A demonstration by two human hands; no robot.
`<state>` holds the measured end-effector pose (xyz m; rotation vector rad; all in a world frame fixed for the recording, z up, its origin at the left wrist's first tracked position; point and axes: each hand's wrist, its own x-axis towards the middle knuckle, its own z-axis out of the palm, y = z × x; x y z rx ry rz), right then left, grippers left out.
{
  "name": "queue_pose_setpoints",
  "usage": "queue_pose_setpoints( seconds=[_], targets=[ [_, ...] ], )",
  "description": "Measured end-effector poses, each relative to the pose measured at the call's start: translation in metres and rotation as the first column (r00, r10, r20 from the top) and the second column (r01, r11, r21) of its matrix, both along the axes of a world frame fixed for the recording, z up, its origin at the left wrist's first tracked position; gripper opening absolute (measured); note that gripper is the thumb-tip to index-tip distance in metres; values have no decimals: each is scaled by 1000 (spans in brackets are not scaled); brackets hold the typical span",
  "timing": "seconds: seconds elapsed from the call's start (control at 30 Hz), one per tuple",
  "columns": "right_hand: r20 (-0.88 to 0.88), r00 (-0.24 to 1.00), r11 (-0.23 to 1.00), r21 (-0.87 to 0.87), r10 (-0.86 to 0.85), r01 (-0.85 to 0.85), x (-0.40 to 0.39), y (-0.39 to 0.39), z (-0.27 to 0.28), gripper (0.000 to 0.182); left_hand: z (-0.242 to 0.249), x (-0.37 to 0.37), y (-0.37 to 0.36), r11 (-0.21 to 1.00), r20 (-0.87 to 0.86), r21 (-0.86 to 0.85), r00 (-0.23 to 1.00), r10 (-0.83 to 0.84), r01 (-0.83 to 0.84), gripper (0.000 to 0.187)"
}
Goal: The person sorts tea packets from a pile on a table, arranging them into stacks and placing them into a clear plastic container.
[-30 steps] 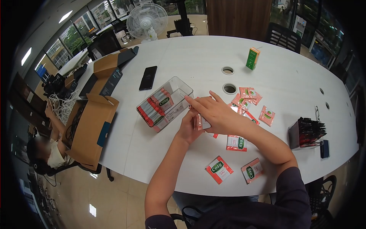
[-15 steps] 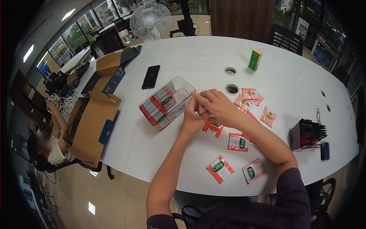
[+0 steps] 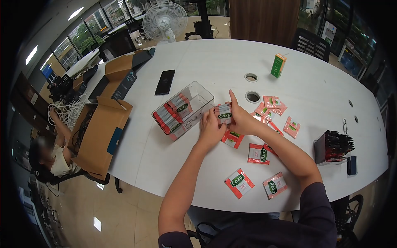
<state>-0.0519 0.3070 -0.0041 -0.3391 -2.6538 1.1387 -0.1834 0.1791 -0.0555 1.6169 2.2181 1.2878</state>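
Between my two hands is a small stack of red-and-white Cozy sachets (image 3: 223, 114), its label facing up. My left hand (image 3: 210, 130) closes on the stack's left side, and my right hand (image 3: 241, 118) grips its right side with one finger sticking up. Just left of my hands stands a clear plastic box (image 3: 197, 93), partly filled with rows of the same sachets (image 3: 168, 117). Several loose sachets lie on the table to the right and nearer me, among them a red one (image 3: 239, 183) and a pinker one (image 3: 275, 185).
The white table (image 3: 198, 173) also bears a black phone (image 3: 165, 82), a green-orange drink carton (image 3: 278, 66), a holder of black packets (image 3: 332, 146) and two cable holes. Open cardboard boxes (image 3: 105, 140) line the left edge. Beyond them a person (image 3: 53, 155) handles white cables.
My hands have parted slightly and turned, so the sachet stack between them now shows its label. My right hand's finger has risen. The clear box looks the same.
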Motion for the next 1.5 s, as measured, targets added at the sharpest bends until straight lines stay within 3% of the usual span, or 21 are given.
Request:
queue_pose_setpoints(
  seconds=[0.07, 0.13, 0.23, 0.33, 0.47, 0.57, 0.6, 0.7, 0.8, 0.9, 0.93, 1.03, 1.07, 1.17, 1.2, 1.37, 1.43, 1.5],
  targets=[
    [31, 999, 1000, 0, -24, 24, 0, -1, 4, 122, 2, 5, 0, 998, -46, 50, 998, 39, -37, 61],
    [61, 997, 998, -53, -42, 46, 3, -7, 20, 119, 11, 8, -2, 999, 16, -6, 999, 49, -49, 58],
    [-242, 970, 925, 374, 27, 68, 4, -3, 23, 111, 19, 11, -2, 998, 44, -1, 997, 56, -56, 55],
    [-208, 978, 841, 534, 30, 87, 9, -13, 38, 101, 18, 9, -3, 1000, -8, 13, 1000, 3, -3, 63],
    [-79, 997, 875, 482, -3, 40, 11, -13, 47, 78, 15, 11, -2, 978, -190, 206, 982, 18, 22, 72],
    [-66, 998, 936, 350, -7, 30, 14, -15, 71, 67, 28, 13, -6, 975, 28, 221, 999, -17, 10, 83],
    [-75, 997, 953, 301, -7, 30, 14, -16, 76, 65, 30, 13, -6, 967, -10, 253, 1000, 22, -19, 91],
    [-199, 980, 980, 197, 33, 7, 12, -5, 73, 61, 39, 15, -6, 933, 349, 358, 923, -166, 32, 102],
    [-259, 966, 999, 54, 5, 9, 13, -1, 75, 60, 39, 14, -2, 877, 458, 479, 843, -284, 35, 109],
    [-264, 961, 994, -90, -77, 55, 13, -2, 87, 60, 43, 18, 0, 814, 447, 581, 835, -320, 1, 111],
    [-376, 926, 999, 34, -24, 40, 8, 5, 83, 61, 44, 20, 0, 804, 399, 594, 873, -282, -12, 108],
    [-393, 915, 995, -72, -94, 71, 6, 0, 93, 62, 44, 26, -1, 809, 449, 588, 824, -344, 17, 106],
    [-428, 898, 994, -77, -101, 76, 3, -2, 94, 62, 43, 30, -1, 819, 430, 574, 848, -308, 6, 101],
    [-507, 861, 999, -2, -34, 38, -13, -5, 102, 61, 28, 41, 5, 826, 543, 562, 773, -327, -45, 95],
    [-515, 857, 1000, 2, -19, 24, -20, -13, 110, 57, 30, 46, 1, 862, 559, 504, 782, -274, -58, 81],
    [-341, 885, 902, 397, 318, -171, -71, -31, 125, 42, 7, 53, 11, 918, 536, 394, 800, -270, 46, 65],
    [-206, 891, 834, 482, 405, -268, -95, -30, 120, 41, 11, 54, 8, 928, 526, 361, 800, -289, 98, 63],
    [-201, 866, 835, 432, 457, -340, -115, -25, 108, 40, 13, 55, 6, 930, 465, 349, 841, -275, 111, 58]
  ],
)
